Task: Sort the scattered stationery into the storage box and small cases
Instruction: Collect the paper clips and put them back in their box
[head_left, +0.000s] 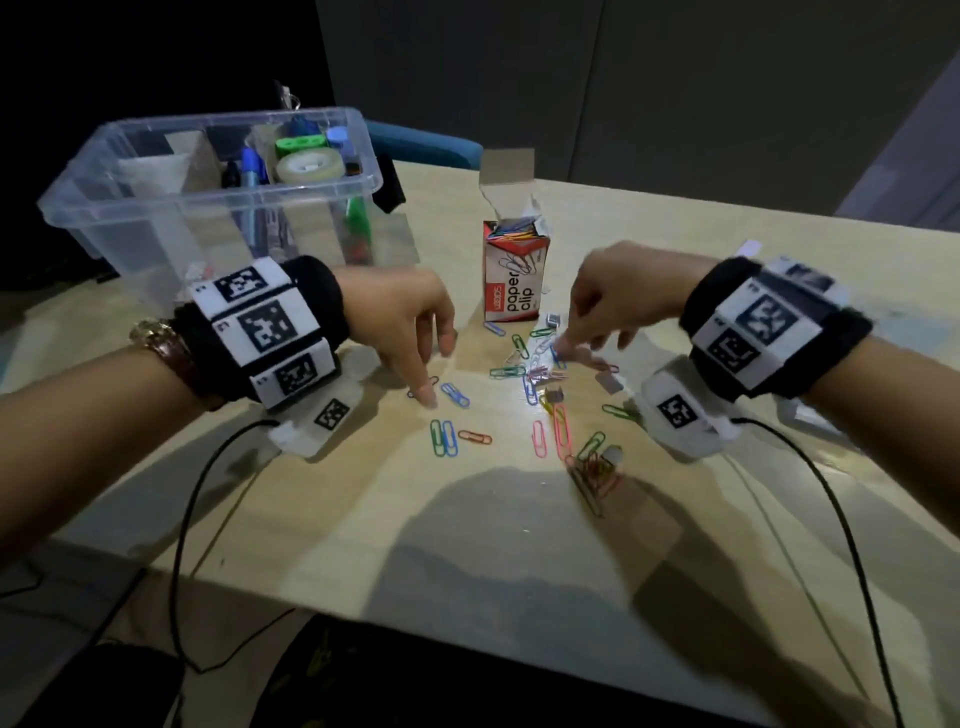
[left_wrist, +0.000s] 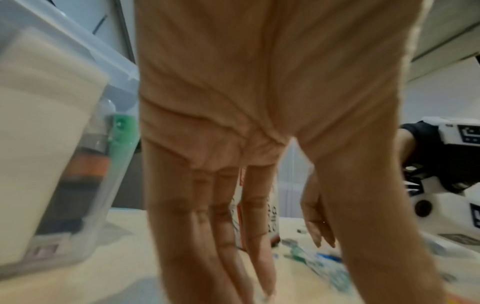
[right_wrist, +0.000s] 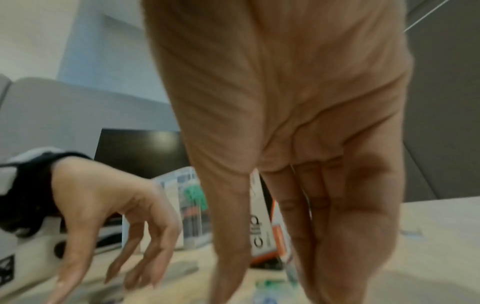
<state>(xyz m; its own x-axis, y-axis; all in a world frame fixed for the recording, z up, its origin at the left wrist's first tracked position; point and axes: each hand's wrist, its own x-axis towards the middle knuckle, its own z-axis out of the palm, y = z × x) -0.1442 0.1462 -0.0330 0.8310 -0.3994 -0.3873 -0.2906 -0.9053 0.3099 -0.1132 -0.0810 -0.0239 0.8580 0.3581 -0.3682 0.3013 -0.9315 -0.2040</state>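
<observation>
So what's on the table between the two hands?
Loose coloured paper clips lie scattered on the table between the left hand and the right hand, seen best in the head view.

Our left hand (head_left: 410, 317) hangs palm down, fingers loosely extended — the index fingertip (head_left: 429, 399) reaching lowest. Our right hand (head_left: 618, 301) droops likewise from a bent wrist, fingers pointing down and holding nothing — both forearms angle inward.

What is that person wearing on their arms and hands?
Both hands, the left hand and the right hand, are bare. Each wrist has a black band with white blocks printed with black square codes, a white camera box beneath, and a black cable. The left arm also wears a gold watch.
</observation>
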